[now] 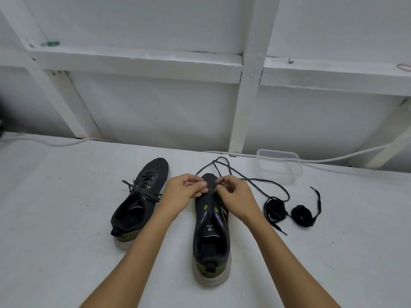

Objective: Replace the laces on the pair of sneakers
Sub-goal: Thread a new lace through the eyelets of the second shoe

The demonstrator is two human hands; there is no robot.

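On white table (66,196), two sneakers (211,230); both hands (185,188) pinch one lace (255,181).

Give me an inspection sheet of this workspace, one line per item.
Surface: white table, scuffed, bare near the front edge.
Job's things: left sneaker still laced; right sneaker being worked at its toe-end eyelets; loose lace trails from it; two coiled laces lie to its right.
Clutter: clear plastic container, looks empty, behind the laces.
Hands: left hand and right hand both pinch at the right sneaker's front lacing.
Cables: white cable runs along the wall's foot.
Surroundings: white framed wall; a small green object on its ledge.
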